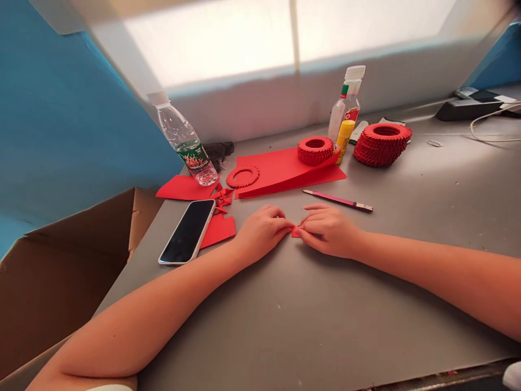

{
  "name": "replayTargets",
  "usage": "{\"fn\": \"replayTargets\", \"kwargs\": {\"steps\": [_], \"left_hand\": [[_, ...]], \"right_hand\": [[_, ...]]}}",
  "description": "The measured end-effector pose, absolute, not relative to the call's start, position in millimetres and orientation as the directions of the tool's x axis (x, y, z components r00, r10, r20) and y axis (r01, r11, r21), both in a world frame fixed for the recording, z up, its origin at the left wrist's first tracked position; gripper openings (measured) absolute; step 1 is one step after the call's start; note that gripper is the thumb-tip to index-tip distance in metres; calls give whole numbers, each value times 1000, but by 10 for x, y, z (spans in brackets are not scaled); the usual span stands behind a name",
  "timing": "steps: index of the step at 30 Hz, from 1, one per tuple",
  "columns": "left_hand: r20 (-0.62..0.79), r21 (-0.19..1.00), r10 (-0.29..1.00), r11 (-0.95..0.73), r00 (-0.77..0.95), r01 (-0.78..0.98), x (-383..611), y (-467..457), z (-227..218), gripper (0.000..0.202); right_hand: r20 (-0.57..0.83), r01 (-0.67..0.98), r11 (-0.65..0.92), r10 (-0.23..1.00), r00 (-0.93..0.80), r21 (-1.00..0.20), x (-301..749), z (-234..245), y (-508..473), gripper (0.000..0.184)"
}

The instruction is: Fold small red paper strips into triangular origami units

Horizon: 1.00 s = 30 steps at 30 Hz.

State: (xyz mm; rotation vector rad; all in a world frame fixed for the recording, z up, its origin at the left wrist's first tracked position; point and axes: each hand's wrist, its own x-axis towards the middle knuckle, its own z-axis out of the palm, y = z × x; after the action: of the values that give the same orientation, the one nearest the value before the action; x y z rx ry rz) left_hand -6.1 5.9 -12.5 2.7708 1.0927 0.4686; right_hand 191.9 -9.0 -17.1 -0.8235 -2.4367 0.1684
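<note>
Bare left forearm [134, 331] lies nearest, on the grey desk [285, 326]. Left hand [262, 232] and right hand [329, 232] meet, fingertips pinching a small folded red paper piece [296, 232]; a smartphone [187, 232] lies left of that piece, a pink pen-like tool [337, 201] just beyond it.

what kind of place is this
Probably a paper-craft workspace: a grey desk holds a ring of folded red paper modules, flat red paper sheets and a yellow glue stick.
</note>
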Motion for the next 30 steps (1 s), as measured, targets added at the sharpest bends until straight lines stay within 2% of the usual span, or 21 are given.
{"fn": "replayTargets", "kwargs": {"steps": [6, 9, 14, 18, 21, 23, 26, 30], "left_hand": [[209, 136, 741, -669, 639, 731, -42, 21, -83, 27], [191, 156, 778, -626, 598, 764, -42, 14, -74, 24], [193, 220, 806, -592, 560, 775, -45, 26, -85, 23], [183, 298, 834, -552, 521, 779, -43, 47, -81, 22], [164, 383, 854, -517, 494, 766, -38, 63, -76, 22], [150, 446, 861, -498, 487, 744, -32, 65, -75, 24], [124, 528, 869, -466, 479, 709, -21, 54, -70, 24], [102, 580, 881, -430, 463, 691, -11, 31, -65, 21]], "right_hand": [[362, 528, 849, 502, -785, -34, 1877, -113, -231, 23], [418, 577, 813, 498, -759, 80, 1830, -136, -293, 24], [536, 643, 763, 520, -665, 58, 1813, -187, -334, 29], [454, 685, 721, 647, -612, -106, 1833, -150, -308, 31], [375, 720, 589, 802, -464, -368, 1857, -121, -209, 30], [313, 679, 483, 876, -368, -553, 1875, -116, -126, 24], [212, 579, 388, 913, -349, -717, 1893, -113, -43, 20], [103, 489, 327, 897, -429, -809, 1893, -95, -38, 22]]}}
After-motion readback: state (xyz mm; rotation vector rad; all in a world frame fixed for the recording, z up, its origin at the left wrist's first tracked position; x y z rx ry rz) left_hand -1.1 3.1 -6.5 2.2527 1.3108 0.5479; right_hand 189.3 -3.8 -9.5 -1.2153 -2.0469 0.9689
